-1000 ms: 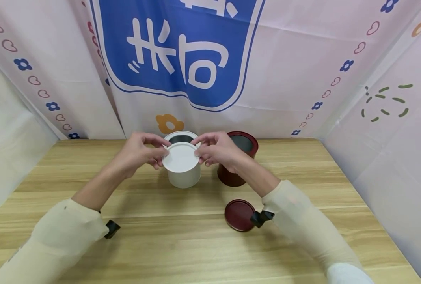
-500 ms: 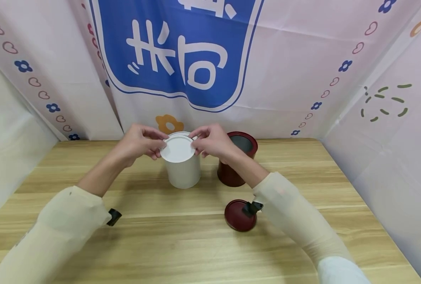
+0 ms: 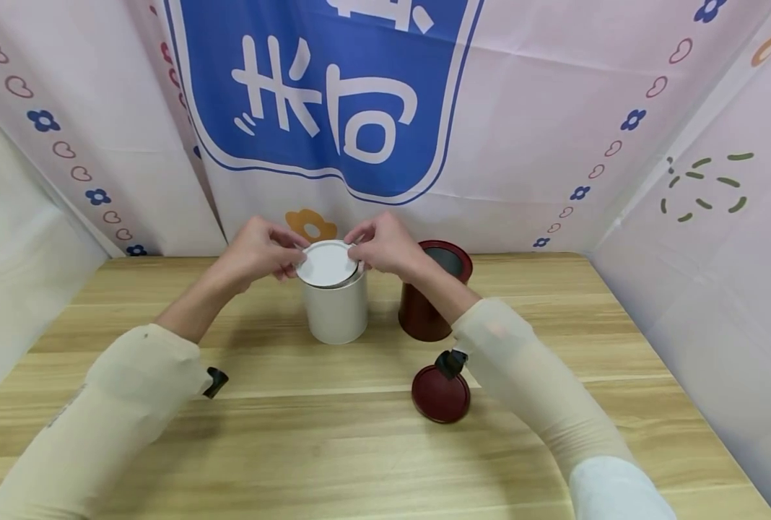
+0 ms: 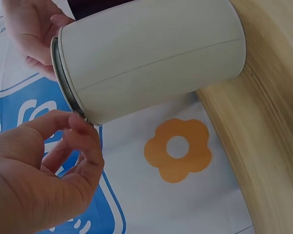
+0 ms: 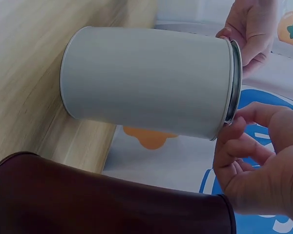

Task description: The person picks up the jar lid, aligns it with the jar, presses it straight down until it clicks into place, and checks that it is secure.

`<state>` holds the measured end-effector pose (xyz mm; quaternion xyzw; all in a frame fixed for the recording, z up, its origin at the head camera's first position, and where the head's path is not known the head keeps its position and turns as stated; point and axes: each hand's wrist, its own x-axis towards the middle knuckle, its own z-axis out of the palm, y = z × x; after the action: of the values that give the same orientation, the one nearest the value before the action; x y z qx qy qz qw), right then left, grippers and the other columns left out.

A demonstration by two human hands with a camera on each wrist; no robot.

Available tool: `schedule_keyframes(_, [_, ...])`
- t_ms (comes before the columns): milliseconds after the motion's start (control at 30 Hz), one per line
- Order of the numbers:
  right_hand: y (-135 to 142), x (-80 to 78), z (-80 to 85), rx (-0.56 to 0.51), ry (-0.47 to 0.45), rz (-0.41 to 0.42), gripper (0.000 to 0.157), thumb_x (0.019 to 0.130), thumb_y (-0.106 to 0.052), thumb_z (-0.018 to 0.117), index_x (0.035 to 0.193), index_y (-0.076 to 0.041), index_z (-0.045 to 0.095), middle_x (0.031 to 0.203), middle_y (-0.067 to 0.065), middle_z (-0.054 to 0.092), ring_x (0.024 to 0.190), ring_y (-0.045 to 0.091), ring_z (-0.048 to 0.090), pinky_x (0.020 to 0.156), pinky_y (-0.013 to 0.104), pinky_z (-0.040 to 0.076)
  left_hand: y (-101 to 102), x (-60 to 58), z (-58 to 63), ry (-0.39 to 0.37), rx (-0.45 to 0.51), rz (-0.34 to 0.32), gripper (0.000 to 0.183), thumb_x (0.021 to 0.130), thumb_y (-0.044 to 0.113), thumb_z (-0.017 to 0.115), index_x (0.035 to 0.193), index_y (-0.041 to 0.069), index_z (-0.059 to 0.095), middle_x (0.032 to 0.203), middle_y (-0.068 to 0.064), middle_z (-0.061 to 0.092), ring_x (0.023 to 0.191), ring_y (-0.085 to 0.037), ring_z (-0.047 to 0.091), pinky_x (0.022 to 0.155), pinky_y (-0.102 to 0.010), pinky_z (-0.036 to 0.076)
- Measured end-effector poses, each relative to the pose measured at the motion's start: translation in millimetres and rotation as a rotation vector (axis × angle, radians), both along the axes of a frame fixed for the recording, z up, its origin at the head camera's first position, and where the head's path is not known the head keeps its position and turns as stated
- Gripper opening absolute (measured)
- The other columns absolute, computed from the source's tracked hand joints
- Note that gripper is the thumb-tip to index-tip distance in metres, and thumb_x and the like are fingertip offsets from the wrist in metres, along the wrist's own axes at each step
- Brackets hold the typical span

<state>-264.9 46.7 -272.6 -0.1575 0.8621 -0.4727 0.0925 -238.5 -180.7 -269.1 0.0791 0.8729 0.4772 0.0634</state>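
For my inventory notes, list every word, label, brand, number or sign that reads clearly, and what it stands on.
White characters on the blue panel: large, topmost cut off; I cannot quote them surely.
Faint marks on the left sleeve: too small to read.
White can, white lid, dark red can, dark red lid: no lettering visible.

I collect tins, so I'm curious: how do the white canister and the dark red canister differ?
The white canister is pale outside; the dark red canister is much darker. A white lid is held at the top of the white canister, leaving a gap; the dark red canister is uncovered. Both are cylinders standing upright on the wooden table.
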Motion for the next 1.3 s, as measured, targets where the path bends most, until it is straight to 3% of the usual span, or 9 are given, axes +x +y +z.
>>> schedule_keyframes(267, [-0.4, -4.3, -3.3, 0.079, 0.114, 0.021, 0.014, 0.089, -0.002, 0.073, 0.102, 0.001, 0.079, 0.086, 0.010, 0.070, 0.077, 0.019, 0.057, 0.061, 0.025, 0.047, 2.9, -5.2, -4.3, 0.088, -0.123, 0.014, 0.022, 0.093, 0.004, 0.071, 0.112, -0.007, 0.076, 0.098, -0.015, 0.063, 0.086, -0.024, 0.054, 0.064, -0.024, 0.054])
schedule_keyframes(400, [-1.2, -5.8, -4.6, 0.088, 0.126, 0.018, 0.014, 0.089, -0.002, 0.073, 0.102, 0.000, 0.079, 0.080, 0.008, 0.068, 0.072, 0.017, 0.055, 0.058, 0.024, 0.044, 2.6, -5.9, -5.5, 0.101, -0.119, 0.015, 0.021, 0.093, 0.003, 0.071, 0.111, -0.008, 0.076, 0.096, -0.015, 0.062, 0.084, -0.024, 0.055, 0.063, -0.025, 0.054])
schedule_keyframes(633, [-1.9, -7.1, -7.2, 0.080, 0.096, 0.009, 0.015, 0.091, -0.003, 0.074, 0.105, 0.001, 0.078, 0.090, 0.010, 0.070, 0.078, 0.019, 0.055, 0.059, 0.024, 0.044, 2.5, -5.4, -7.0, 0.091, -0.118, 0.021, 0.022, 0.094, 0.006, 0.071, 0.112, -0.006, 0.076, 0.096, -0.014, 0.060, 0.085, -0.025, 0.053, 0.062, -0.024, 0.052])
schedule_keyframes(1300, [-0.5, -8.2, -8.0, 0.132, 0.103, 0.019, 0.016, 0.091, -0.003, 0.071, 0.106, 0.000, 0.077, 0.076, 0.005, 0.057, 0.069, 0.016, 0.049, 0.054, 0.024, 0.038, 4.0, -5.8, -10.8, 0.101, -0.089, 0.007, 0.023, 0.095, 0.006, 0.071, 0.112, -0.009, 0.075, 0.095, -0.014, 0.060, 0.084, -0.024, 0.053, 0.062, -0.022, 0.051])
